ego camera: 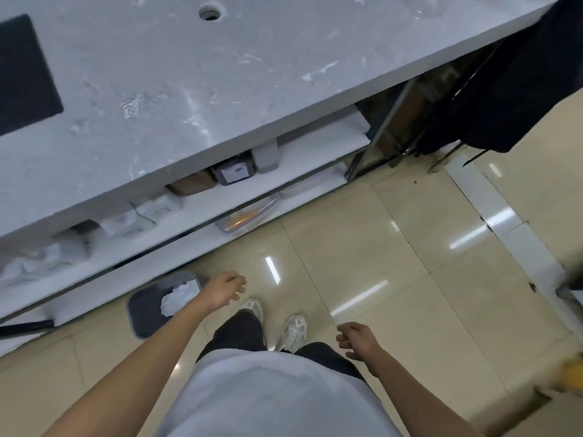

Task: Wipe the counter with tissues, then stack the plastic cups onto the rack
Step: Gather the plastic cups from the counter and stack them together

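Note:
The grey marbled counter fills the upper left of the head view, with wet streaks on it. On the floor below stands a dark grey bin with crumpled white tissue lying in it. My left hand hangs just right of the bin, fingers loosely apart, holding nothing. My right hand hangs low over the tiled floor, fingers curled loosely, also holding nothing. No plastic cups or rack are in view.
Under the counter run white shelves with small boxes and a clear container with an orange item. A round hole and a dark rectangular cut-out mark the counter. A dark cloth hangs at the right. Beige floor tiles lie below.

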